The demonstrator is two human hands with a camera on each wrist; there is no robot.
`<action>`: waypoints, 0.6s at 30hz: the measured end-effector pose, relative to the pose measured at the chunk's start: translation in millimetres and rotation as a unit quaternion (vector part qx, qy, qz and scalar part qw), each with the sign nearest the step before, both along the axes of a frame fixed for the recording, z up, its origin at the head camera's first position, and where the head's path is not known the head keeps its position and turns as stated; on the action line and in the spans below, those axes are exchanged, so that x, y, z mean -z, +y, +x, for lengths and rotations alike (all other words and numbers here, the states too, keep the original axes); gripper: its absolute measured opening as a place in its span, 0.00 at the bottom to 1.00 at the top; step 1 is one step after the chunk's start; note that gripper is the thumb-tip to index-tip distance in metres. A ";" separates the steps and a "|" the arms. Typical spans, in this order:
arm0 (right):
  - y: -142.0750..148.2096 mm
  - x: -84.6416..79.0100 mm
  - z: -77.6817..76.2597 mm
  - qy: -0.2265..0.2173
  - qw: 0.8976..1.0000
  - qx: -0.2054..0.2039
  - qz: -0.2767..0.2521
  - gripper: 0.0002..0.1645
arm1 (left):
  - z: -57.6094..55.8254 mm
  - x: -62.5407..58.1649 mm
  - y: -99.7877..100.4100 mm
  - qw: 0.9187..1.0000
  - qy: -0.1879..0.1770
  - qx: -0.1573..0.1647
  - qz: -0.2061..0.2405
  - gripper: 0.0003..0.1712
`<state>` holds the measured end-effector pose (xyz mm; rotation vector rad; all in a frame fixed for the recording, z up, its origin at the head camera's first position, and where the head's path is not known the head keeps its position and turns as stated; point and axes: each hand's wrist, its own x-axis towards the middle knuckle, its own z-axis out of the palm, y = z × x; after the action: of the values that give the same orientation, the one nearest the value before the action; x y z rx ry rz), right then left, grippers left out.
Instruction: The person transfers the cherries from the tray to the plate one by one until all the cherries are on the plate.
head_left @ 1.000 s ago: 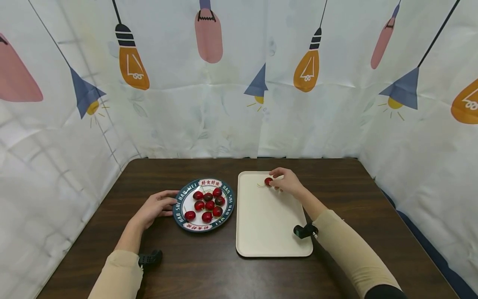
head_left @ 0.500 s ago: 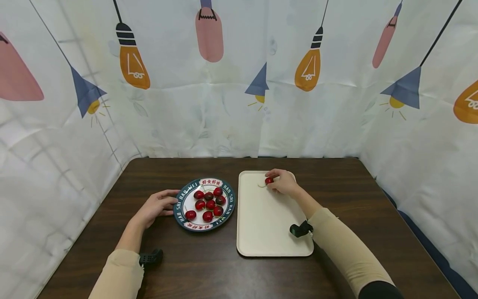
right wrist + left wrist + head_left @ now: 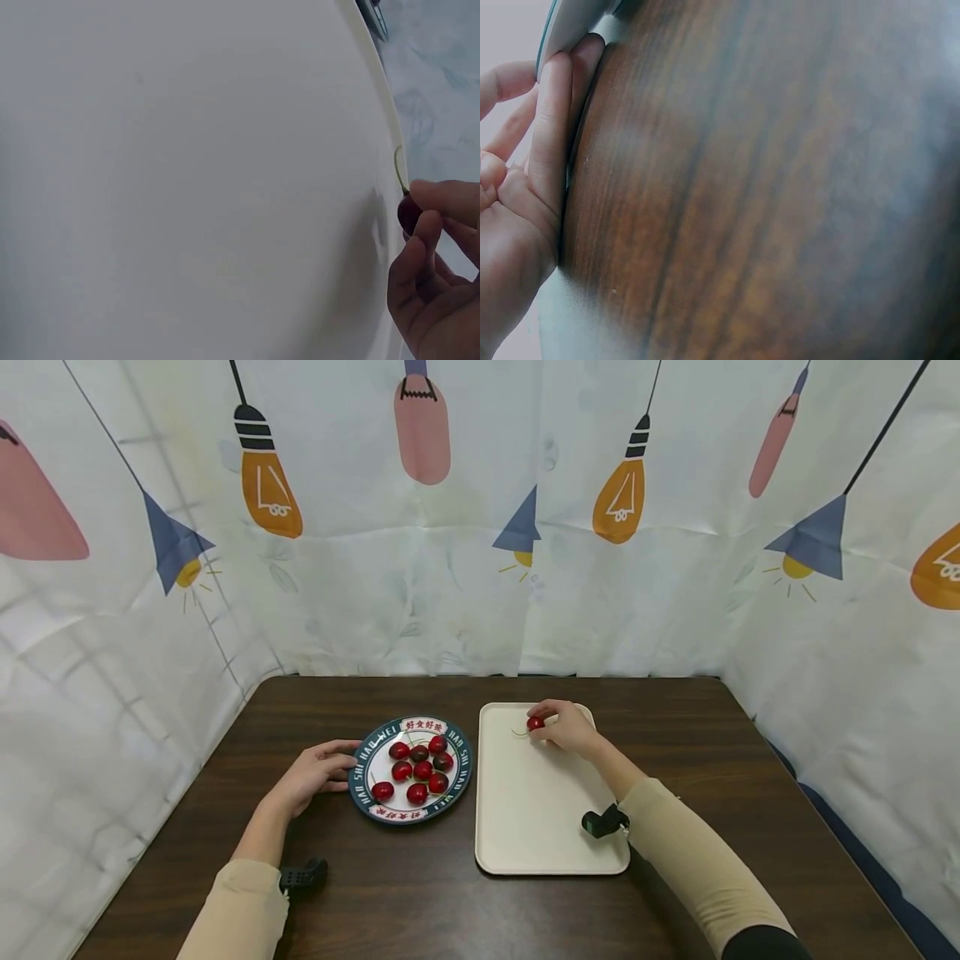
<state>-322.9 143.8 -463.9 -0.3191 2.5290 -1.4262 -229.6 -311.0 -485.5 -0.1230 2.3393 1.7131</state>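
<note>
In the head view my right hand (image 3: 567, 727) pinches a dark red cherry (image 3: 535, 723) between thumb and fingertips, over the far end of a cream rectangular tray (image 3: 536, 810). The right wrist view shows the cherry (image 3: 409, 214) with its thin green stem pointing away from the fingers, close to the tray's rim. My left hand (image 3: 318, 772) touches the left edge of a round plate (image 3: 358, 793) with fairly straight fingers. Several cherries (image 3: 422, 771) lie on that plate. In the left wrist view, fingertips of the left hand (image 3: 536, 165) meet the plate's rim (image 3: 566, 30).
Plate and tray stand side by side on a dark brown wooden table (image 3: 390, 893), with a narrow gap between them. A white curtain (image 3: 465, 610) printed with lamps and bulbs hangs behind the table and along both sides.
My right hand has shifted slightly left along the tray's far end, still pinching the cherry. The left hand stays at the plate's edge, and the cherries on the plate have not moved.
</note>
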 end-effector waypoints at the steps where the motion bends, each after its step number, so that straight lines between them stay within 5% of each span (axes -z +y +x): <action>1: -0.8 -0.7 0.3 0.000 1.000 -0.003 -0.001 0.22 | 0.1 0.2 0.1 1.000 0.000 0.000 -0.001 0.32; 18: -32.2 -12.8 7.4 0.019 0.997 -0.065 -0.033 0.22 | 0.6 0.8 1.2 1.000 0.001 0.000 -0.005 0.32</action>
<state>-315.5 111.6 -451.1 -0.5160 2.4452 -1.4680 -229.0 -309.8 -486.4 -0.1223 2.3484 1.7027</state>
